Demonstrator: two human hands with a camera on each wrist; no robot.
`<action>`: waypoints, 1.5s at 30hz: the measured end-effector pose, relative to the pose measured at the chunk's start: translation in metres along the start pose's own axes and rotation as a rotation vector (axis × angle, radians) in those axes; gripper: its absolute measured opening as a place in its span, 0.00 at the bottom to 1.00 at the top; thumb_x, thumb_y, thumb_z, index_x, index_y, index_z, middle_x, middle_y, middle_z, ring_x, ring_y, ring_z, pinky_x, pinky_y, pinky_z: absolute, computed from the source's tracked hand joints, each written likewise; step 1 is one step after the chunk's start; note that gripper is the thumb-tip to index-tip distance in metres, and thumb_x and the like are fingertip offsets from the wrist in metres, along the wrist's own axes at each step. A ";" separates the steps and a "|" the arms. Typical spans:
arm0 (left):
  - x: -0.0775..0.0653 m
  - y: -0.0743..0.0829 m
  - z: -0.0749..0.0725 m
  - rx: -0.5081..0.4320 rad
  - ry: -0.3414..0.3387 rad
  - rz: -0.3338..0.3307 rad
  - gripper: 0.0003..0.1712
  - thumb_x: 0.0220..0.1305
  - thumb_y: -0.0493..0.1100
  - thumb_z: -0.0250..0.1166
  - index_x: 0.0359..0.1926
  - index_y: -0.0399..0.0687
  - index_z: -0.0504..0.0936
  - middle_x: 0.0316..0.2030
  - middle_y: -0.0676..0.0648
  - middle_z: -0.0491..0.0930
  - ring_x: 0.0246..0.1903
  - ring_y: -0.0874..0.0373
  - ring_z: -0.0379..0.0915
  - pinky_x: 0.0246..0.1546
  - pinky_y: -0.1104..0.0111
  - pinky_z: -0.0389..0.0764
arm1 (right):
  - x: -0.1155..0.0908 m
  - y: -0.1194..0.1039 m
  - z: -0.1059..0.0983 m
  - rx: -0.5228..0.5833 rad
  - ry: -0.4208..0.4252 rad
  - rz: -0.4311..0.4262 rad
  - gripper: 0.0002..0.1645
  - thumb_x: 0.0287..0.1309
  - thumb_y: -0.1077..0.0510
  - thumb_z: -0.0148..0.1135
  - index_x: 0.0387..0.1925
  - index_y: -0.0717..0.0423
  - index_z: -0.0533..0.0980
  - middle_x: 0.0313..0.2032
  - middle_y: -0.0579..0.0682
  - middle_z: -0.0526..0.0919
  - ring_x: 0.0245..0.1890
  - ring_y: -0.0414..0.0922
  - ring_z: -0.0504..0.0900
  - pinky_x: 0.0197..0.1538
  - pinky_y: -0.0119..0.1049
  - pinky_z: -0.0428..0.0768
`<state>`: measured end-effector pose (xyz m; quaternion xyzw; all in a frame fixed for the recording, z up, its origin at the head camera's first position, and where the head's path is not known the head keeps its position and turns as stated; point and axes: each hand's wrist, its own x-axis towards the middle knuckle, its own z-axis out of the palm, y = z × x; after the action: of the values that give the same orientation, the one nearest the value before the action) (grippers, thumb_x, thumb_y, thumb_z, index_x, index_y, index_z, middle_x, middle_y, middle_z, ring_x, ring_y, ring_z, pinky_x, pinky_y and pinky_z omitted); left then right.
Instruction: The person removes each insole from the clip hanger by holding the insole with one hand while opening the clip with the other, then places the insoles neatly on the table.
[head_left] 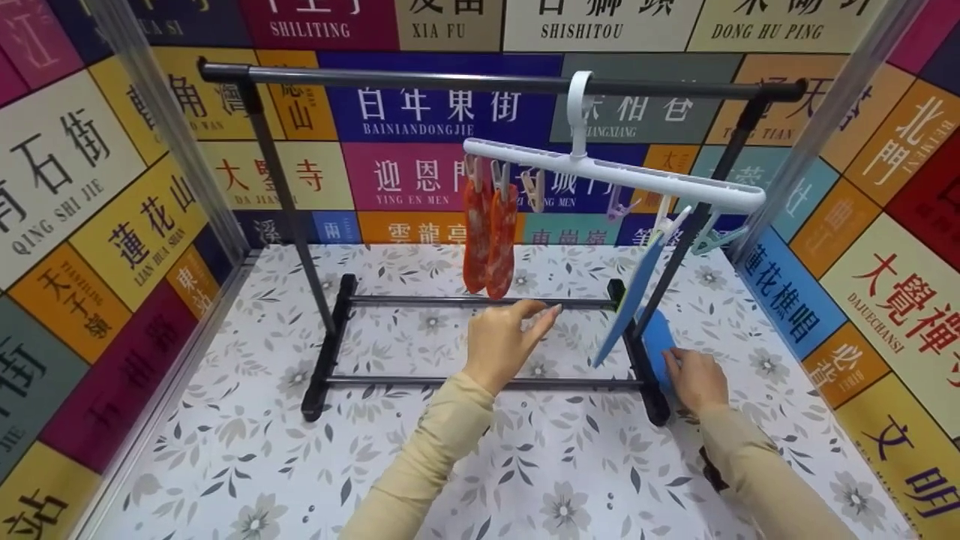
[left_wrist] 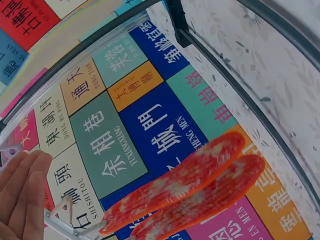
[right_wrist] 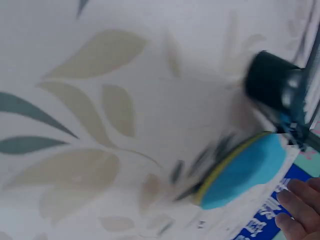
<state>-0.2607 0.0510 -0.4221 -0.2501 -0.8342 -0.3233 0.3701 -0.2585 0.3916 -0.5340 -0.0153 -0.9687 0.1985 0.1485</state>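
A white hanger (head_left: 645, 174) hooks over the rack's top bar. Clothespins hold a pair of mottled orange-red insoles (head_left: 501, 244) at its left and a blue insole (head_left: 630, 300) at its right. My left hand (head_left: 499, 341) is in front of the rack, below the hanger, with nothing in its fingers; the left wrist view shows the red insoles (left_wrist: 185, 185) beside it. Outside the rack's right foot, a second blue insole (head_left: 658, 341) with a yellow edge lies on the table. The fingertips of my right hand (head_left: 699, 379) are close by it, holding nothing.
The black rack (head_left: 495, 78) stands on a flower-patterned table covering (head_left: 247, 450). Bare clothespins hang along the hanger, including a beige one (head_left: 534, 191), a purple one (head_left: 621, 206) and a green one (head_left: 716, 238). Walls of coloured sign panels (head_left: 439, 105) enclose the table.
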 end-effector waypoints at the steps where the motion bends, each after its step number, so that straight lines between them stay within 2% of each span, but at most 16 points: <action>1: 0.002 0.000 0.000 0.003 -0.005 0.002 0.15 0.63 0.56 0.67 0.36 0.52 0.90 0.30 0.54 0.89 0.21 0.60 0.83 0.20 0.69 0.77 | 0.001 -0.003 -0.003 0.005 0.009 -0.012 0.20 0.71 0.57 0.54 0.48 0.72 0.81 0.43 0.71 0.84 0.41 0.69 0.82 0.46 0.63 0.77; 6: 0.016 -0.001 0.003 0.018 -0.036 0.006 0.15 0.64 0.57 0.66 0.37 0.52 0.89 0.33 0.53 0.89 0.28 0.58 0.86 0.26 0.65 0.81 | 0.002 -0.022 -0.012 0.034 0.023 -0.046 0.20 0.72 0.55 0.53 0.47 0.67 0.83 0.43 0.68 0.85 0.40 0.66 0.84 0.44 0.61 0.79; 11: 0.029 0.000 0.007 0.053 -0.080 -0.024 0.19 0.66 0.58 0.64 0.41 0.50 0.90 0.33 0.50 0.89 0.29 0.56 0.86 0.29 0.64 0.83 | 0.000 -0.047 -0.017 0.076 -0.046 -0.016 0.23 0.71 0.53 0.53 0.55 0.67 0.79 0.50 0.67 0.83 0.48 0.66 0.83 0.49 0.60 0.78; 14: 0.036 0.003 0.009 0.077 -0.108 -0.046 0.21 0.68 0.59 0.61 0.44 0.51 0.89 0.33 0.48 0.89 0.28 0.54 0.86 0.26 0.64 0.82 | -0.002 -0.063 -0.017 0.096 -0.088 0.003 0.28 0.67 0.53 0.55 0.61 0.68 0.73 0.42 0.69 0.85 0.35 0.62 0.85 0.40 0.53 0.81; 16: 0.041 0.005 0.010 0.084 -0.127 -0.064 0.22 0.69 0.61 0.59 0.46 0.52 0.89 0.33 0.48 0.89 0.26 0.54 0.85 0.24 0.65 0.80 | -0.004 -0.075 -0.017 0.112 -0.108 0.009 0.36 0.63 0.52 0.59 0.66 0.68 0.67 0.34 0.69 0.84 0.24 0.56 0.81 0.32 0.48 0.79; 18: 0.046 0.007 0.011 0.091 -0.141 -0.081 0.23 0.69 0.62 0.58 0.48 0.53 0.88 0.31 0.47 0.89 0.23 0.54 0.84 0.22 0.65 0.78 | -0.005 -0.085 -0.016 0.120 -0.115 0.006 0.44 0.58 0.49 0.63 0.71 0.66 0.61 0.34 0.69 0.84 0.20 0.51 0.75 0.28 0.44 0.74; 19: 0.048 0.009 0.011 0.088 -0.143 -0.086 0.23 0.69 0.62 0.57 0.49 0.53 0.88 0.30 0.47 0.89 0.22 0.53 0.83 0.21 0.65 0.78 | -0.006 -0.090 -0.015 0.128 -0.119 0.001 0.48 0.57 0.48 0.64 0.72 0.66 0.58 0.38 0.69 0.84 0.22 0.54 0.78 0.30 0.46 0.77; 21: 0.053 0.011 0.013 0.082 -0.142 -0.094 0.24 0.69 0.62 0.57 0.50 0.53 0.87 0.30 0.47 0.89 0.22 0.54 0.82 0.21 0.66 0.78 | -0.007 -0.098 -0.014 0.149 -0.129 -0.009 0.56 0.56 0.43 0.66 0.75 0.64 0.51 0.54 0.73 0.78 0.37 0.63 0.83 0.42 0.53 0.80; 23: 0.057 0.015 0.014 0.062 -0.148 -0.095 0.24 0.70 0.62 0.57 0.51 0.52 0.87 0.29 0.47 0.89 0.21 0.54 0.81 0.21 0.67 0.78 | -0.007 -0.104 -0.013 0.170 -0.129 -0.011 0.63 0.55 0.36 0.68 0.77 0.62 0.46 0.68 0.72 0.65 0.54 0.69 0.78 0.54 0.60 0.77; 25: 0.061 0.018 0.016 0.036 -0.165 -0.096 0.25 0.70 0.61 0.57 0.53 0.51 0.86 0.27 0.47 0.88 0.20 0.54 0.81 0.21 0.67 0.78 | -0.007 -0.110 -0.011 0.199 -0.125 -0.004 0.68 0.53 0.31 0.67 0.77 0.60 0.42 0.72 0.69 0.57 0.63 0.70 0.70 0.59 0.63 0.72; 31: 0.068 0.028 0.020 0.049 -0.221 -0.095 0.27 0.71 0.63 0.55 0.56 0.52 0.84 0.25 0.47 0.86 0.22 0.55 0.81 0.25 0.67 0.80 | -0.008 -0.119 -0.003 0.254 -0.060 0.027 0.73 0.49 0.22 0.63 0.77 0.60 0.39 0.71 0.70 0.59 0.59 0.71 0.74 0.56 0.63 0.75; 38: 0.075 0.038 0.027 0.051 -0.229 -0.063 0.27 0.72 0.61 0.54 0.57 0.50 0.83 0.29 0.46 0.88 0.23 0.55 0.82 0.28 0.66 0.82 | -0.003 -0.128 0.005 0.305 -0.020 0.044 0.72 0.49 0.23 0.64 0.78 0.59 0.40 0.72 0.71 0.57 0.60 0.70 0.73 0.59 0.62 0.73; 40: 0.079 0.044 0.028 0.028 -0.236 -0.046 0.27 0.73 0.61 0.53 0.57 0.49 0.83 0.30 0.47 0.88 0.24 0.56 0.82 0.27 0.68 0.81 | 0.001 -0.131 0.006 0.322 -0.015 0.047 0.71 0.51 0.24 0.63 0.78 0.59 0.40 0.63 0.70 0.72 0.52 0.65 0.81 0.61 0.60 0.72; 42: 0.084 0.049 0.029 0.017 -0.242 -0.031 0.27 0.73 0.60 0.53 0.57 0.48 0.83 0.30 0.47 0.88 0.23 0.57 0.82 0.25 0.69 0.80 | 0.005 -0.133 0.006 0.336 -0.013 0.047 0.68 0.53 0.24 0.61 0.78 0.57 0.40 0.49 0.67 0.84 0.40 0.60 0.87 0.59 0.57 0.74; 43: 0.087 0.051 0.029 0.012 -0.245 -0.028 0.27 0.73 0.60 0.53 0.57 0.48 0.83 0.30 0.48 0.88 0.22 0.57 0.81 0.23 0.69 0.79 | 0.007 -0.134 0.006 0.342 -0.010 0.041 0.67 0.54 0.25 0.60 0.78 0.55 0.40 0.40 0.65 0.86 0.33 0.58 0.87 0.56 0.56 0.77; 45: 0.091 0.054 0.030 0.019 -0.243 -0.027 0.26 0.73 0.60 0.52 0.56 0.49 0.83 0.31 0.48 0.88 0.23 0.58 0.82 0.23 0.70 0.78 | 0.011 -0.134 0.008 0.336 0.017 0.014 0.62 0.59 0.27 0.57 0.78 0.53 0.41 0.39 0.64 0.87 0.30 0.57 0.87 0.55 0.56 0.78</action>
<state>-0.2940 0.1252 -0.3476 -0.2725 -0.8793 -0.2876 0.2643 -0.2670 0.2664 -0.4856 0.0013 -0.9204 0.3587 0.1557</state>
